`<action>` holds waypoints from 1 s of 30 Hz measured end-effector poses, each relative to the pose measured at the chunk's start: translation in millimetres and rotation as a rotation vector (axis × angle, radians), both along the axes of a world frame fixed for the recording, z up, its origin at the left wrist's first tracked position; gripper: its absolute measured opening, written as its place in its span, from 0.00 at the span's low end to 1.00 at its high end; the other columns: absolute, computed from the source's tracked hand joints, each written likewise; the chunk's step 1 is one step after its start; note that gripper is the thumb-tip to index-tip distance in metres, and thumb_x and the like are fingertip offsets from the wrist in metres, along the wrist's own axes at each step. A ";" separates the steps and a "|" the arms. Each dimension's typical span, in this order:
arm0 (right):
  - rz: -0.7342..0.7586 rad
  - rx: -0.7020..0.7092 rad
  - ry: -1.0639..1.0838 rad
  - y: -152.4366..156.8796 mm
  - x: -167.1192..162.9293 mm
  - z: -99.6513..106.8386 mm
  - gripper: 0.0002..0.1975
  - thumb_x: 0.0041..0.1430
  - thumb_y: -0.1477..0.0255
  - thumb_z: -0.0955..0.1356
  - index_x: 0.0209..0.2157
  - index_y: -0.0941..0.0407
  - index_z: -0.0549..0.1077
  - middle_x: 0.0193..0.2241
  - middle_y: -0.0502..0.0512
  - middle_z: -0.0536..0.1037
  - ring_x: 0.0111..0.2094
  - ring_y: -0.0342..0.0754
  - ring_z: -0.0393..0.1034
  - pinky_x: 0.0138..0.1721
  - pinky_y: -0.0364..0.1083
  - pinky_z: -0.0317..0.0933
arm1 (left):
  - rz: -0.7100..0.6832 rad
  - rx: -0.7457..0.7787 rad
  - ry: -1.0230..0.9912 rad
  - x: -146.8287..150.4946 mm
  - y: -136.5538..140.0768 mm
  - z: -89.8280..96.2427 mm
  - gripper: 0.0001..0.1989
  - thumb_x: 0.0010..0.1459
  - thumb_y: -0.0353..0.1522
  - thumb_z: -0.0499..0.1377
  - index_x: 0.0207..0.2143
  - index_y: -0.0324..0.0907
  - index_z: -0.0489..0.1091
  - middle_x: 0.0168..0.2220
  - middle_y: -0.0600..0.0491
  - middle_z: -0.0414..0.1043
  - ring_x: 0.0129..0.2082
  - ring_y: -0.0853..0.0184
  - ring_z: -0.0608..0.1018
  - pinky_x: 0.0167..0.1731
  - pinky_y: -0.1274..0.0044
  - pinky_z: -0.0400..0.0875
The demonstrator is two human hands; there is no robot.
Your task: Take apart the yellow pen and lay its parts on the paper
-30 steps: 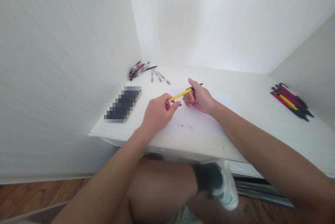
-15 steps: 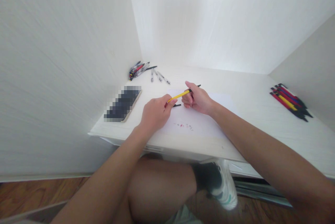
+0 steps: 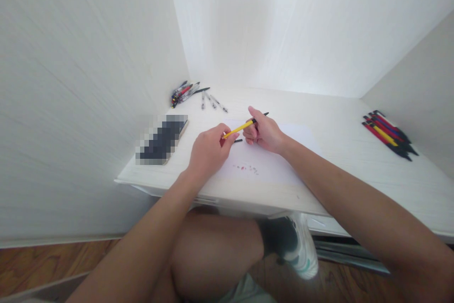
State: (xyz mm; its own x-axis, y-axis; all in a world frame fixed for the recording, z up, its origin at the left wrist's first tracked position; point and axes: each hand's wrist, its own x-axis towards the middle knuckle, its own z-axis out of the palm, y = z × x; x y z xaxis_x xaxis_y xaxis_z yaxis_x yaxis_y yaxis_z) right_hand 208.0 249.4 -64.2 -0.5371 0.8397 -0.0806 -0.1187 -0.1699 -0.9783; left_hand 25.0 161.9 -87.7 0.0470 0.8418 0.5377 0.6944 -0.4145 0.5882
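My right hand (image 3: 264, 134) grips the upper part of a yellow pen with a black end (image 3: 241, 127), held slanted just above a white sheet of paper (image 3: 269, 161). My left hand (image 3: 207, 151) pinches the pen's lower end between thumb and fingers. A small black piece (image 3: 239, 141) shows on the paper beside my left fingertips. Small red and dark scribbles (image 3: 246, 168) mark the sheet below both hands.
A blurred-out dark flat object (image 3: 161, 139) lies on the white desk (image 3: 333, 123) at the left. A heap of pens (image 3: 186, 91) sits in the back left corner, three loose pens (image 3: 212, 101) beside it. Red, yellow and blue pens (image 3: 386, 134) lie at the right.
Both hands and the yellow pen have shifted slightly left and toward me in the picture. The small black piece beside my left fingertips has come into view.
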 end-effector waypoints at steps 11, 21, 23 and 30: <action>0.058 0.033 -0.031 -2.4 0.9 4.4 0.43 0.78 0.55 0.54 0.08 0.57 0.60 0.13 0.55 0.51 0.18 0.45 0.56 0.25 0.45 0.56 | -0.103 -0.399 -0.283 3.9 0.0 17.1 0.28 0.77 0.46 0.46 0.26 0.41 0.63 0.24 0.50 0.64 0.25 0.60 0.67 0.27 0.71 0.55; -0.045 -0.025 0.018 -2.1 -1.1 9.8 0.43 0.79 0.58 0.54 0.07 0.57 0.59 0.13 0.53 0.47 0.17 0.44 0.50 0.22 0.45 0.53 | -0.072 0.004 -0.226 4.6 -2.2 4.5 0.08 0.63 0.35 0.68 0.43 0.42 0.75 0.36 0.61 0.73 0.31 0.66 0.74 0.32 0.73 0.61; -0.035 -0.033 0.010 -2.6 -1.5 10.4 0.43 0.79 0.58 0.54 0.07 0.57 0.59 0.13 0.54 0.47 0.17 0.44 0.51 0.22 0.45 0.54 | -0.079 0.094 -0.202 4.6 -2.0 3.5 0.11 0.62 0.23 0.70 0.43 0.41 0.75 0.38 0.62 0.74 0.30 0.70 0.74 0.34 0.74 0.62; -0.011 -0.036 -0.026 -2.8 -1.6 5.9 0.44 0.79 0.57 0.53 0.07 0.57 0.58 0.13 0.55 0.49 0.18 0.45 0.54 0.23 0.46 0.55 | -0.047 0.154 -0.177 2.9 -0.5 5.4 0.07 0.65 0.26 0.68 0.33 0.40 0.74 0.32 0.61 0.72 0.30 0.67 0.72 0.32 0.72 0.58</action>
State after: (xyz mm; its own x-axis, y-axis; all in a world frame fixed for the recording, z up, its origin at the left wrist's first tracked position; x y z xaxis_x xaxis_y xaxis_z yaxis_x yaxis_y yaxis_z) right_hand 206.4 246.6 -58.3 -0.5249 0.8420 -0.1250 -0.0953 -0.2040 -0.9743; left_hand 27.9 161.4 -82.3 -0.0225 0.7481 0.6632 0.5639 -0.5383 0.6263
